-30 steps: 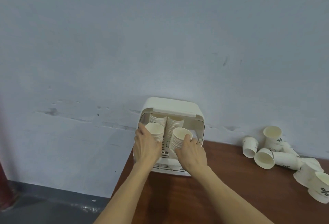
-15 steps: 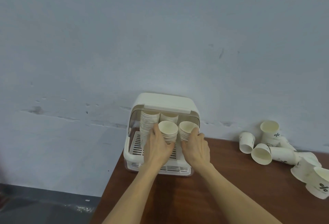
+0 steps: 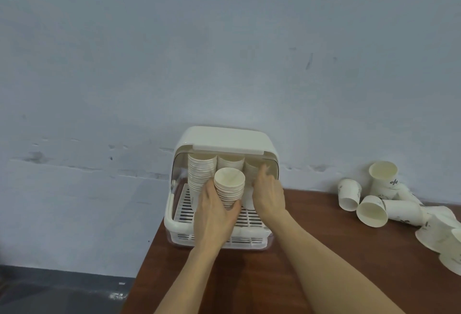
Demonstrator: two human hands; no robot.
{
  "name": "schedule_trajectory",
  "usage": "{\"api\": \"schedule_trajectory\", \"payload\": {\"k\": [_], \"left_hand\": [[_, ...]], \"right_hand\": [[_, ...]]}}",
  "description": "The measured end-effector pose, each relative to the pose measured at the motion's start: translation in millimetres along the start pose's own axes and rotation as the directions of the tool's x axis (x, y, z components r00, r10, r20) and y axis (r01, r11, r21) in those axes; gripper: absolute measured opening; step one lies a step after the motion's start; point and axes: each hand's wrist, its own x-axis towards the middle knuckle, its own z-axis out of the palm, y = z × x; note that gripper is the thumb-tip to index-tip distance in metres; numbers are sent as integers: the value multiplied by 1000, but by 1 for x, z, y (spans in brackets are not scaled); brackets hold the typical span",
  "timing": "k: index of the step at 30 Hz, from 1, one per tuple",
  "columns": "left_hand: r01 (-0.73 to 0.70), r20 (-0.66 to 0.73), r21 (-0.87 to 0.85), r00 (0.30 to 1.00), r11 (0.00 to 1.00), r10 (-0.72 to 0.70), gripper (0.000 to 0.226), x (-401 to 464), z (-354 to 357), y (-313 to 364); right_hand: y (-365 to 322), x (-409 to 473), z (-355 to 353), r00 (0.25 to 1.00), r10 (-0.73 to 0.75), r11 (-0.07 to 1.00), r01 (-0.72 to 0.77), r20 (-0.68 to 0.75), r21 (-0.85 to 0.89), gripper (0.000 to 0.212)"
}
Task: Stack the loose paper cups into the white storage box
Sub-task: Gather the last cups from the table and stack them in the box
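The white storage box [image 3: 225, 139] stands at the table's far left corner, its front open over a slatted tray. Several tall stacks of paper cups stand inside along the back. My left hand [image 3: 214, 214] grips a shorter cup stack [image 3: 229, 184] at the front middle of the box. My right hand [image 3: 269, 191] reaches deeper in on the right, fingers against the right-hand cup stack [image 3: 250, 169], which it partly hides. Several loose paper cups [image 3: 371, 210] lie tumbled on the table to the right.
The brown wooden table [image 3: 287, 276] ends at its left edge just beside the box, with dark floor [image 3: 50, 293] below. A pale blue wall [image 3: 224, 51] rises directly behind the box and cups.
Both hands carried their cup stacks rightward inside the box. The right hand's stack now stands at the back right; the left hand's stack sits at the front middle.
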Motion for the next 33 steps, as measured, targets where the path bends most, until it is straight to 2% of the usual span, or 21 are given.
{"api": "schedule_trajectory", "payload": {"k": [5,10,12,14,17,21,31,33], "left_hand": [[0,23,-39,1000,999,1,79,0,-3,1],[-1,72,-80,997,997,7,74,6,-4,3],[-10,107,-80,994,997,19,72,9,-2,5],[-10,145,-104,989,995,25,75,11,3,10],[16,201,-191,979,981,23,80,11,19,22],[35,281,-209,959,977,26,74,15,37,30],[68,338,-200,941,977,4,74,18,41,18],[33,370,-156,929,987,28,76,17,37,21]], "right_hand": [[4,-8,-1,1000,-6,998,6,4,64,84],[11,-48,-8,998,-41,966,50,-40,255,91],[16,-56,-10,1000,-14,971,19,-23,239,84],[19,-62,-11,1000,2,983,-4,7,182,67],[21,-74,-6,999,11,979,-1,-48,204,58],[23,-83,7,990,42,967,-6,-135,255,23],[18,-80,10,993,56,980,-35,-104,196,25],[18,-80,8,994,57,981,-39,-92,191,25]]}}
